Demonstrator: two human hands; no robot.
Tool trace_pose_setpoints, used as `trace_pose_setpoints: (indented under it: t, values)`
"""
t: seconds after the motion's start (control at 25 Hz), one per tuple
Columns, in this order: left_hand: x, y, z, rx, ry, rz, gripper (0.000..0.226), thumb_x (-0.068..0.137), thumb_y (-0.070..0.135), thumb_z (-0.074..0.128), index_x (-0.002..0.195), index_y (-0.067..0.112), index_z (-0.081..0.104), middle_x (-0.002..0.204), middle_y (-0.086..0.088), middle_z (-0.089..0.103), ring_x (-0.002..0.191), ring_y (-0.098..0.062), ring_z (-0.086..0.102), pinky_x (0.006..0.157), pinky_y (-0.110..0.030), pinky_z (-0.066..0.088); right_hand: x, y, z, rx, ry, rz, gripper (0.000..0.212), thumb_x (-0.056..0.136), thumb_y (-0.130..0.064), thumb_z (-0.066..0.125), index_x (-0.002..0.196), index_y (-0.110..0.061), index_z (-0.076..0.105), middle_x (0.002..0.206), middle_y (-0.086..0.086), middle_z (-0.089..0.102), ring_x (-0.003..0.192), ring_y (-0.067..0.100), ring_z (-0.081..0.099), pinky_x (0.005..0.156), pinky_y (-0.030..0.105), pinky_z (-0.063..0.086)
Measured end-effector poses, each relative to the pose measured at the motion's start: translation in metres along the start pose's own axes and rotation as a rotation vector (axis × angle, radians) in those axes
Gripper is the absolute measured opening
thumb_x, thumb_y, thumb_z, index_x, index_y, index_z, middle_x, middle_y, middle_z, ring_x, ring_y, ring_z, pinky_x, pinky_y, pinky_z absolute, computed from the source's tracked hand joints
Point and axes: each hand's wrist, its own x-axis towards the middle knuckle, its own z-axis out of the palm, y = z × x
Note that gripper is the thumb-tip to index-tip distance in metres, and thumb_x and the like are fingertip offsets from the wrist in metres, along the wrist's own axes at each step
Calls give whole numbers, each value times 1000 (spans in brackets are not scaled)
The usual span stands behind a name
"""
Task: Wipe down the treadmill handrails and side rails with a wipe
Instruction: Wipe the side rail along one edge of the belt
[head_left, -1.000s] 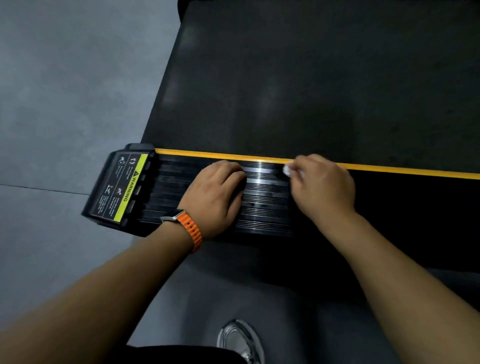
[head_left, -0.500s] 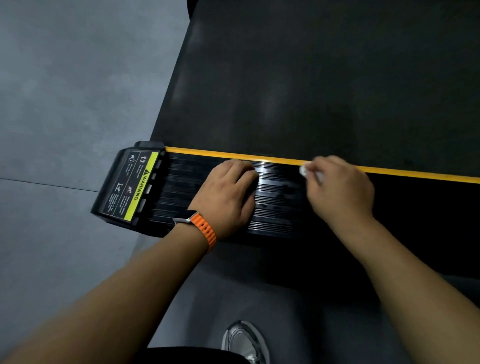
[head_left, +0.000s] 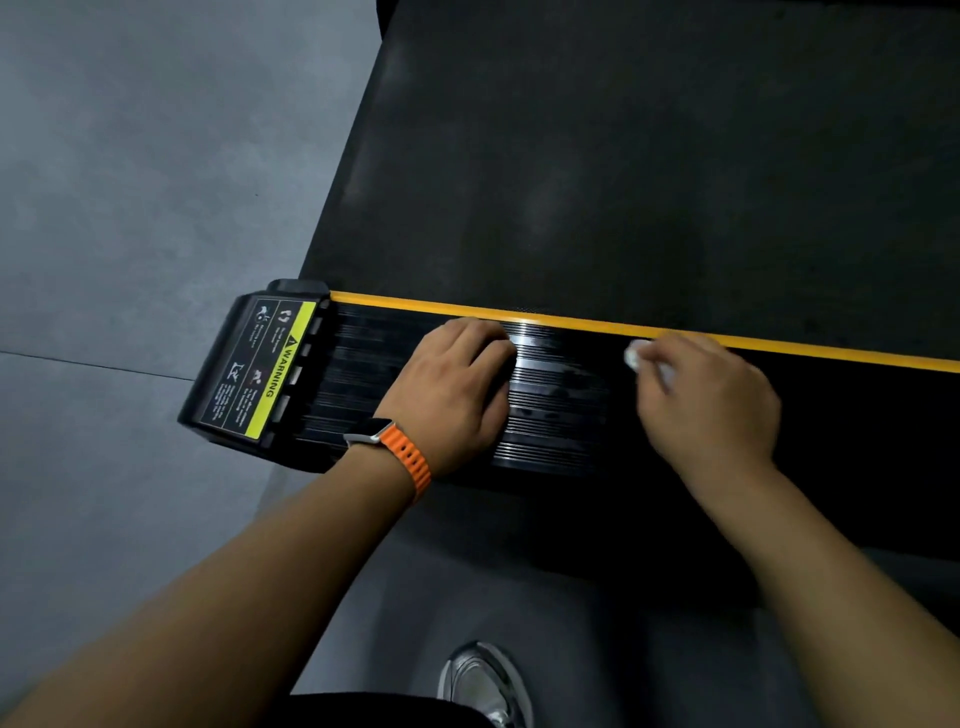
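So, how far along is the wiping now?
Done, it seems: the side rail shows a wet sheen between the hands. In hand: the right hand holds the wipe on the rail beside the yellow stripe; the left hand rests on the rail. Left: the rail's dark stretch to the right, and the handrails, which are out of view.

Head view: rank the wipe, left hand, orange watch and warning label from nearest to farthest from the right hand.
1. wipe, pinched in the right hand
2. left hand, leftward on the side rail
3. orange watch, left wrist
4. warning label, rail's far-left end
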Motion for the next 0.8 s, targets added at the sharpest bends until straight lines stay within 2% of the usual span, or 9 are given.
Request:
trace_pose_setpoints:
  t: [0.12,0.28,0.32,0.44,0.56,0.72,0.8]
  values:
    - [1,-1,0,8,6,-4,35,96,33,50,117,9,64,125,-9,60,117,-27,52,103,-42,43,-6,6,-2,-6,14,61,8,91,-22,64,94,-23,71,98,2,69,84,36,64,69,40,50]
    - [2,0,0,3,0,-1,36,96,34,49,116,9,65,123,-10,61,116,-28,53,103,-43,44,3,-69,35,74,-75,-148,8,92,-24,62,97,-25,68,96,-2,69,85,30,65,72,38,45]
    - [3,0,0,-1,3,-1,36,96,34,49,116,9,65,123,-10,61,116,-28,53,103,-42,44,5,-71,36,71,-94,-151,7,93,-27,61,98,-26,66,98,-3,69,88,28,65,74,38,44]
    - [2,-1,0,1,12,-5,37,96,34,49,117,9,65,124,-9,61,117,-27,53,103,-40,42,-3,-30,12,50,-79,-24,3,92,-28,64,95,-27,66,97,-5,69,89,28,65,72,36,47]
    - [2,-2,0,7,13,-4,37,95,34,49,117,9,65,124,-9,61,117,-27,53,103,-40,43,-12,-2,-3,60,-48,84,3,90,-26,65,91,-25,67,96,-2,69,87,30,65,70,42,53]
    - [2,0,0,8,1,-8,35,94,32,50,115,9,65,124,-10,61,116,-27,53,102,-40,43,-2,-65,30,148,-83,-84,6,89,-22,64,90,-22,70,93,1,69,86,32,64,70,38,51]
    - [3,0,0,3,1,-6,34,94,32,50,115,9,65,123,-10,60,116,-27,53,102,-40,43,-1,-69,32,129,-86,-125,7,89,-24,63,92,-24,70,94,-2,70,89,29,64,71,36,48]
